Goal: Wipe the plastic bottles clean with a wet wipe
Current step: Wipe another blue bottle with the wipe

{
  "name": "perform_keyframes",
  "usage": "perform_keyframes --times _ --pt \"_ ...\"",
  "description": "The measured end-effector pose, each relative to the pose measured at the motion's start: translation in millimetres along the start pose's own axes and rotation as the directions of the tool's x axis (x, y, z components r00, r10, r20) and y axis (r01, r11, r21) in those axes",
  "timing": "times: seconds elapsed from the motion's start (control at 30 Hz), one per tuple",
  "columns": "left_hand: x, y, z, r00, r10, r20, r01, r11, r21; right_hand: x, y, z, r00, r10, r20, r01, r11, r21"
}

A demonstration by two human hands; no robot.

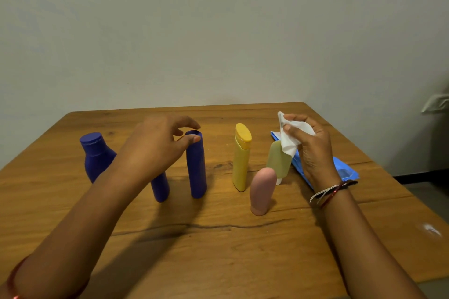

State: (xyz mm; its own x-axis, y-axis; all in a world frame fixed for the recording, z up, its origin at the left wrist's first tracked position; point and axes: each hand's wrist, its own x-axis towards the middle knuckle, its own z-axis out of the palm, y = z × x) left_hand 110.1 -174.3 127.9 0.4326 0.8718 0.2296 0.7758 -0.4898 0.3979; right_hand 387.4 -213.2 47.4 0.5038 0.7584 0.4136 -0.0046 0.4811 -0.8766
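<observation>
We're reaching for the tall blue bottle [196, 165]!
Left hand [155, 145] hovering loosely open at its cap; right hand [313, 145] pinching the wipe [291, 138]. Light, tippy — grip mid-body.

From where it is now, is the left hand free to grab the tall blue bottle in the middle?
Probably yes: the left hand hangs at the tall blue bottle top, thumb touching its cap; nothing lies between them.

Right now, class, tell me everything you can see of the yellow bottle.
The yellow bottle is tall and slim, of smooth plastic by its look, with a darker yellow flip cap on top, seemingly closed. It stands upright on the wooden table, near the middle. The pink bottle stands just in front. Neither hand touches it.
</observation>
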Motion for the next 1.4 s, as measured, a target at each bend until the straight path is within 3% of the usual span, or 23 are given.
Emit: perform_keyframes --times 0.13,0.37,0.57,0.83,1.0,1.13,1.27,1.4 --pt "-1 0 0 0.999 -0.003 0.044 0.004 1.000 -0.026 1 1 -1 1.000 -0.004 -0.012 0.004 1.000 -0.031" --pt "0 -4 -2 1.000 -0.004 0.003 0.004 0.992 -0.130 1 -6 2 0.999 -0.005 -0.033 0.004 1.000 -0.025" --pt "1 -9 -28 0.984 -0.001 -0.177 -0.048 0.960 -0.277 13 -34 8 0.995 -0.047 -0.088 0.044 0.998 -0.033" --pt "-3 -17 -43 0.897 -0.138 -0.420 -0.200 0.721 -0.663 12 -78 71 0.956 -0.289 -0.048 0.275 0.941 -0.195" --pt "-1 -12 -47 0.881 -0.172 -0.441 -0.283 0.556 -0.781 7 -84 111 0.859 -0.507 0.065 0.484 0.764 -0.426" --pt "-6 -15 -42 0.907 -0.155 -0.392 -0.314 0.374 -0.873 14 -81 122 0.835 -0.551 0.013 0.470 0.701 -0.536" --pt "-8 -19 -28 0.914 -0.143 -0.380 -0.307 0.367 -0.878 11 -72 133 0.847 -0.532 0.005 0.428 0.675 -0.601" --pt "-8 -25 -21 0.920 -0.128 -0.369 -0.297 0.386 -0.873 0 -74 147 0.808 -0.589 0.024 0.485 0.642 -0.594"
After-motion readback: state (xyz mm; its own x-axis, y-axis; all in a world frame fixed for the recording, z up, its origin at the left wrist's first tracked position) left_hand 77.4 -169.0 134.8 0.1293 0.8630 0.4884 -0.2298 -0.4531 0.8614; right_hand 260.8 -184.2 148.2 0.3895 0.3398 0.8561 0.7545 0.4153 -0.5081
